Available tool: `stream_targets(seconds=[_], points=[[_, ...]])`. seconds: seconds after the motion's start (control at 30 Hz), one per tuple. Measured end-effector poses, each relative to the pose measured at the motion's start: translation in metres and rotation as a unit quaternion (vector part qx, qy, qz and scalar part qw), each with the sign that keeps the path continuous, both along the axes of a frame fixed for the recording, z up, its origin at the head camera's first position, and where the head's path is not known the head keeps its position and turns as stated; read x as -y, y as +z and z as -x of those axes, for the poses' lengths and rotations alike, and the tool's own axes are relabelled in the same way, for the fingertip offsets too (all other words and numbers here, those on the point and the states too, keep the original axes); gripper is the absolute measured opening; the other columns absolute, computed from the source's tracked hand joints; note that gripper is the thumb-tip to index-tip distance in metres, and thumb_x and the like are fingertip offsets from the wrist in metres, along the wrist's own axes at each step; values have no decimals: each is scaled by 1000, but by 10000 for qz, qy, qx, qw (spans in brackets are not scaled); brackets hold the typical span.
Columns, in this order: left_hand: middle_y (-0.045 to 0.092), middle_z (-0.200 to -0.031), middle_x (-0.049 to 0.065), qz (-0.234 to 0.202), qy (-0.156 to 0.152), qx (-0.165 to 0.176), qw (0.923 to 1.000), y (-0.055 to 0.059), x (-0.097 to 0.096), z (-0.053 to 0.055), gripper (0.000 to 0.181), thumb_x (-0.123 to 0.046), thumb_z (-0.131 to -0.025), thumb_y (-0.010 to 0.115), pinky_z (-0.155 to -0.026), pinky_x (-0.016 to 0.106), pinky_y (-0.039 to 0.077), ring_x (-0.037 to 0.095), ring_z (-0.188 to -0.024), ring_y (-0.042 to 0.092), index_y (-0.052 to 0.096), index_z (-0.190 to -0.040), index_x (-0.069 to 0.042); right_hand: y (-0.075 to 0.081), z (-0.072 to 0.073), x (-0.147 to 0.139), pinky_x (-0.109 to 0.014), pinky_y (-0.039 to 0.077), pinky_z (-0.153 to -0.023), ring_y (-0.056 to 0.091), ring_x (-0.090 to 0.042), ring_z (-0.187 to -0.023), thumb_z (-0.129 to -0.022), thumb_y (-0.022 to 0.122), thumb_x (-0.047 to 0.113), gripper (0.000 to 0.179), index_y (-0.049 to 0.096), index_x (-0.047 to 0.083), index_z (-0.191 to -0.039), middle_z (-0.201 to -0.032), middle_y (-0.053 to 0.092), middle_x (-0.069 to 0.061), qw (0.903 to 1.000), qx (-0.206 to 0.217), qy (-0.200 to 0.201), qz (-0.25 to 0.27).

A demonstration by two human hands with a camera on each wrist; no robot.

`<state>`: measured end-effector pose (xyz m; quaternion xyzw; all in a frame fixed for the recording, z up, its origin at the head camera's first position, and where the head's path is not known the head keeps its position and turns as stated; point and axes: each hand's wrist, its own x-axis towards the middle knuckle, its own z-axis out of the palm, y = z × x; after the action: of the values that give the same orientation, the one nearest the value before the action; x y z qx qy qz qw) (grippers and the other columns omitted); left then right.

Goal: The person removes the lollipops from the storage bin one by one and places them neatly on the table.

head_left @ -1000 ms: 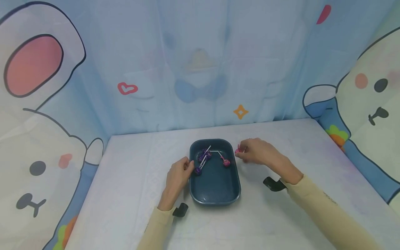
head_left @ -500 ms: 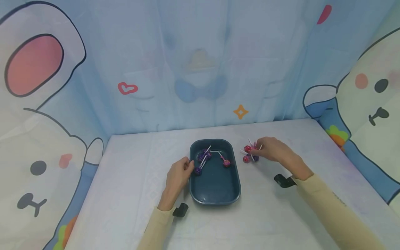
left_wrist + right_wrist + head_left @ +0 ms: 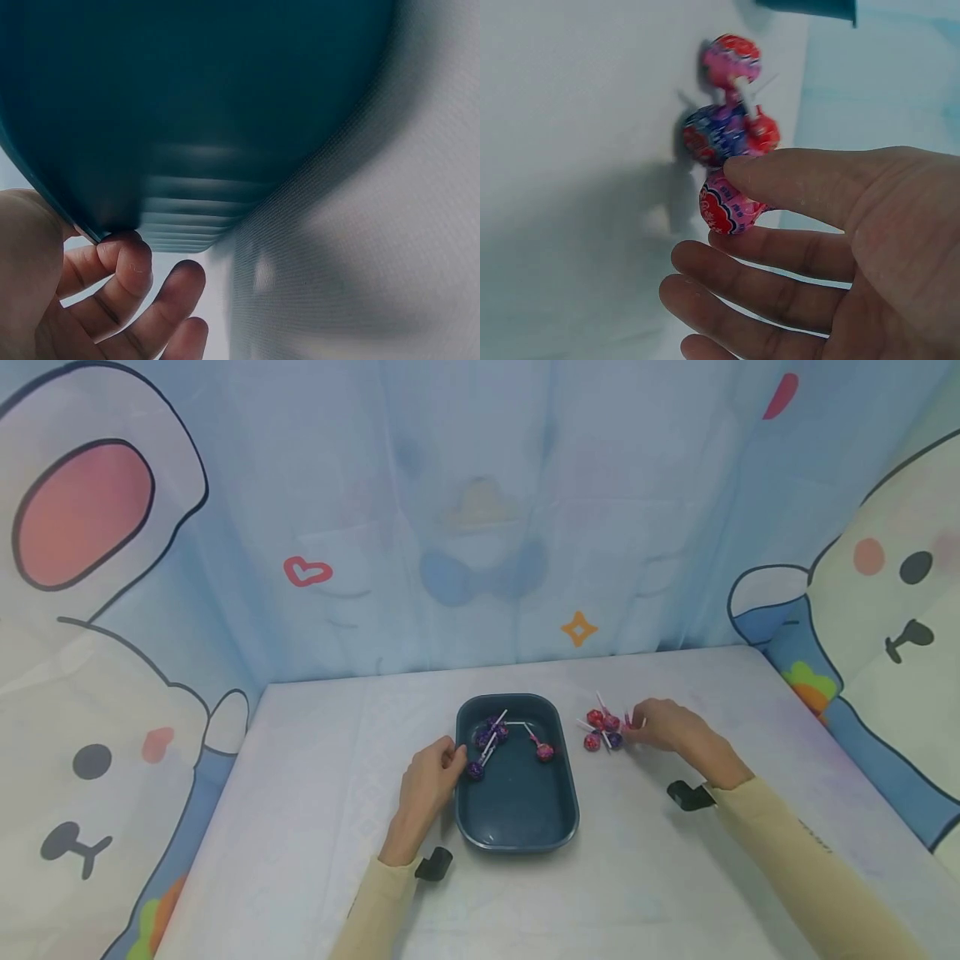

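A dark teal tray (image 3: 517, 810) stands on the table, its rim pinched by my left hand (image 3: 429, 785) at the left side. In the left wrist view the index fingertip (image 3: 127, 247) touches the tray's edge, and the other fingers hang curled below it. Inside the tray lie purple lollipops (image 3: 476, 770) at the left and a pink lollipop (image 3: 544, 752) at the right. My right hand (image 3: 667, 727) pinches another pink lollipop (image 3: 727, 206) between thumb and index finger. It is right beside a small pile of red, pink and purple lollipops (image 3: 595, 718).
A white cloth covers the table (image 3: 337, 777). Behind it hangs a light blue curtain (image 3: 360, 527) with cartoon animals at both sides. Dark wrist cameras (image 3: 433, 864) stick out from both forearms.
My right hand has moved right, away from the tray's edge, uncovering the lollipop pile, and still has a pink lollipop at its fingertips. The left hand and tray have stayed put.
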<state>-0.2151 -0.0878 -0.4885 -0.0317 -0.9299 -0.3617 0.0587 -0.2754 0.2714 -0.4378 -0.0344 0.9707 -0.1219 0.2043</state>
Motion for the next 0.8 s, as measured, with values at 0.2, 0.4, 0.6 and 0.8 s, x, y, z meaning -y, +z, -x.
stream_targets(seconds=[0.2, 0.4, 0.6, 0.8], points=[[49, -60, -5, -32, -27, -20, 10000, 0, 0, 0, 26, -38, -91, 50, -45, 24, 32, 9, -51, 43, 50, -73, -19, -11, 4, -6, -32, 43, -62, 54, -22, -76, -86, 61, 31, 36, 59, 0, -103, -89, 62, -11, 9999, 88, -40, -28], [48, -60, -5, -33, -7, -4, 10000, 1, 0, 0, 27, -39, -91, 50, -46, 24, 32, 9, -51, 43, 50, -73, -19, -13, 6, -5, -34, 44, -64, 54, -24, -78, -85, 62, 32, 38, 58, 0, -105, -90, 62, -12, 9999, 109, -82, -53], [48, -60, -5, -37, 0, -36, 10000, 0, 0, 0, 26, -38, -90, 51, -45, 24, 32, 9, -51, 43, 50, -73, -18, -13, 6, -5, -34, 44, -63, 54, -23, -78, -85, 61, 32, 38, 58, 0, -105, -91, 62, -12, 9999, 90, -68, -79], [48, -60, -5, -45, 0, -38, 10000, 0, 0, 0, 26, -37, -91, 51, -46, 24, 32, 9, -52, 43, 50, -73, -18, -11, 5, -6, -33, 43, -64, 53, -24, -79, -85, 61, 33, 40, 58, -1, -105, -91, 61, -12, 9998, 123, -103, -68]])
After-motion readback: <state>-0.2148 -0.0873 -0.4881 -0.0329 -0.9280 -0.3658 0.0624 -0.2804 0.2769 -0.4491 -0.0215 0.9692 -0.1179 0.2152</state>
